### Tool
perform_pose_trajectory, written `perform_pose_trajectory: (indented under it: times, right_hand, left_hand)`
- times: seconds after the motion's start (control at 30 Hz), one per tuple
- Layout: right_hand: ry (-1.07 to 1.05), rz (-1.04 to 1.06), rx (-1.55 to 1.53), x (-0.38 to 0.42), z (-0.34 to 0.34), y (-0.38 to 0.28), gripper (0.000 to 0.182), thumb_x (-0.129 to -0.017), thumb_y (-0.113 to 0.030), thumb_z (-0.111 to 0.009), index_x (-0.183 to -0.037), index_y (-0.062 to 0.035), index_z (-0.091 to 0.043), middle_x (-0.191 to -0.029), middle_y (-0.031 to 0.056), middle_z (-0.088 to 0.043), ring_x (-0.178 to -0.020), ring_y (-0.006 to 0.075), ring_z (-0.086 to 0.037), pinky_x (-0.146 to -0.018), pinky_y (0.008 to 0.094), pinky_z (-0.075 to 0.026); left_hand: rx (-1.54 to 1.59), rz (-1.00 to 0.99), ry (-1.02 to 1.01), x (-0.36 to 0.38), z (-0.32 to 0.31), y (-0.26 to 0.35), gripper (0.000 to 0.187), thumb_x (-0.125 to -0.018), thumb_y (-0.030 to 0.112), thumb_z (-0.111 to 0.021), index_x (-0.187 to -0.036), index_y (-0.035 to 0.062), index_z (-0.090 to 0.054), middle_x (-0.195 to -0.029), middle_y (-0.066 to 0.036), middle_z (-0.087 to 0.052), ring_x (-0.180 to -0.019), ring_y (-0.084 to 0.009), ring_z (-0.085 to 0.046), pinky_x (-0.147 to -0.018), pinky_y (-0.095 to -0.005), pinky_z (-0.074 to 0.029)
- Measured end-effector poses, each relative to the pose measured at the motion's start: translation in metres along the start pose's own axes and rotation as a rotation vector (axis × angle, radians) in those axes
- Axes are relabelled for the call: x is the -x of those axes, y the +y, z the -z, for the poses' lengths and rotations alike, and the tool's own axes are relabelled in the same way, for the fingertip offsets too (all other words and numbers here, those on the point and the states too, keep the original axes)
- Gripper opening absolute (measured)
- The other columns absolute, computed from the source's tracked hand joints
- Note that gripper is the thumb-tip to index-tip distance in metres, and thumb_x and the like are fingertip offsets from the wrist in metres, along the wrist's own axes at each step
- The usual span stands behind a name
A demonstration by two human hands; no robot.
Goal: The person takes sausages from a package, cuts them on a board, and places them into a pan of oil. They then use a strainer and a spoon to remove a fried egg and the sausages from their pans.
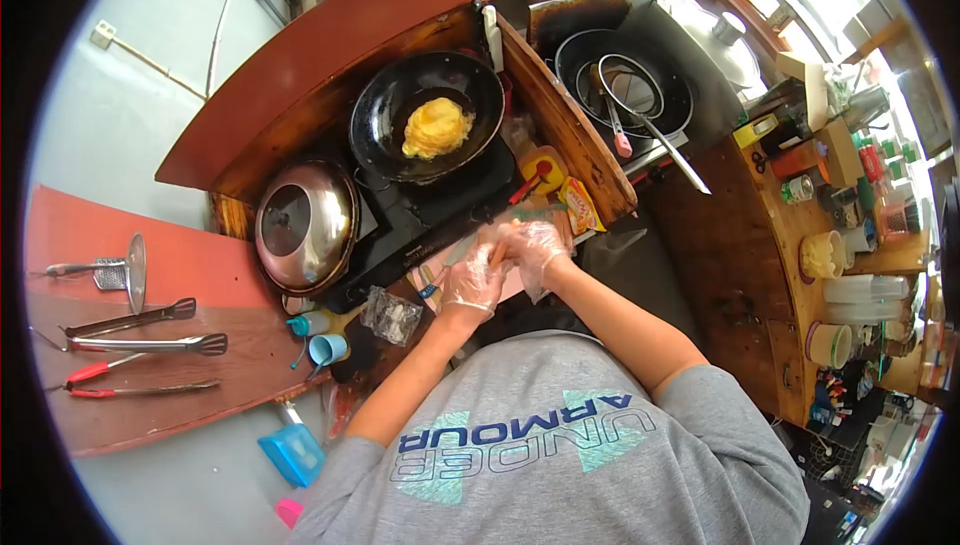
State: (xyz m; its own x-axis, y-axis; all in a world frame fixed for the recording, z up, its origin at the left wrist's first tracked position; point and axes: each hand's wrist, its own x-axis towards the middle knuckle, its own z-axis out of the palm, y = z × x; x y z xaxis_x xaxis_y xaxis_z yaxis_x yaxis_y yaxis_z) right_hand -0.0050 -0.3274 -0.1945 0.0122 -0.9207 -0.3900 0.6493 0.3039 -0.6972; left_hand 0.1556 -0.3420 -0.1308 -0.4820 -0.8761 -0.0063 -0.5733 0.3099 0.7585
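My left hand (pixel 473 277) and my right hand (pixel 538 247) both wear clear plastic gloves. They meet in front of my body, fingers closed and bunched together at the near edge of the stove. Whatever is between the fingers, if anything, is hidden by the gloves. Beneath them lies a pinkish board (pixel 510 285). Just beyond stands a black wok (pixel 375 150) on the black gas stove (pixel 430 210), with a yellow fried egg (pixel 438 129) in it. To the right of the wok, a red-handled utensil (pixel 532 183) rests near a yellow packet (pixel 580 205).
A lidded pan (pixel 307 230) sits on the left burner. Several tongs (pixel 150 345) and a grater (pixel 112 273) lie on the red side counter. Blue cups (pixel 327 349) stand left of my left forearm. At the right, a second wok (pixel 575 55) holds a strainer (pixel 632 85).
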Motion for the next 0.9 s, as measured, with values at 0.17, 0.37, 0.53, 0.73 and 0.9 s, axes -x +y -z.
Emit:
perform_pose_trajectory:
  times: [0.17,0.37,0.53,0.73,0.9]
  right_hand:
    - [0.071,0.083,-0.232,0.024,-0.019,-0.045,0.022,-0.093,-0.020,-0.071,-0.103,-0.0045,-0.060,-0.099,0.0112,-0.067,-0.096,0.0266,-0.068,-0.091,0.0411,-0.055]
    - [0.068,0.141,-0.257,0.045,-0.039,-0.090,0.020,-0.094,-0.017,-0.069,-0.106,-0.0054,-0.059,-0.104,0.0119,-0.065,-0.102,0.0283,-0.066,-0.098,0.0454,-0.054]
    - [0.059,0.174,-0.282,0.059,-0.043,-0.112,0.020,-0.093,-0.016,-0.070,-0.105,-0.0042,-0.060,-0.105,0.0127,-0.065,-0.101,0.0287,-0.067,-0.096,0.0455,-0.055]
    - [0.149,0.263,-0.170,0.070,-0.051,-0.128,0.019,-0.091,-0.012,-0.071,-0.103,-0.0005,-0.062,-0.099,0.0138,-0.066,-0.092,0.0278,-0.069,-0.089,0.0438,-0.059]
    - [0.187,0.273,-0.153,0.074,-0.052,-0.136,0.016,-0.091,-0.010,-0.071,-0.100,0.0002,-0.063,-0.095,0.0130,-0.067,-0.089,0.0267,-0.069,-0.085,0.0430,-0.060]
  left_hand:
    - [-0.047,-0.026,-0.016,-0.006,0.038,0.046,0.035,-0.085,0.020,-0.071,-0.116,0.0028,-0.068,-0.093,-0.021,-0.070,-0.084,-0.0368,-0.069,-0.074,-0.0424,-0.054]
    - [-0.172,-0.366,0.088,-0.018,0.049,0.052,0.023,-0.089,0.011,-0.065,-0.108,-0.0024,-0.069,-0.093,-0.021,-0.070,-0.080,-0.0368,-0.068,-0.073,-0.0429,-0.055]
    - [-0.222,-0.631,0.164,-0.029,0.052,0.066,0.019,-0.089,0.004,-0.063,-0.105,-0.0038,-0.069,-0.081,-0.019,-0.067,-0.068,-0.0334,-0.064,-0.061,-0.0406,-0.053]
    - [-0.293,-0.674,0.168,-0.027,0.055,0.087,0.017,-0.090,0.005,-0.063,-0.104,-0.0036,-0.069,-0.088,-0.018,-0.070,-0.071,-0.0339,-0.066,-0.063,-0.0417,-0.055]
    - [-0.509,-0.803,0.187,-0.028,0.049,0.087,0.016,-0.082,0.002,-0.068,-0.095,-0.0064,-0.068,-0.082,-0.017,-0.069,-0.062,-0.0269,-0.064,-0.054,-0.0377,-0.053]
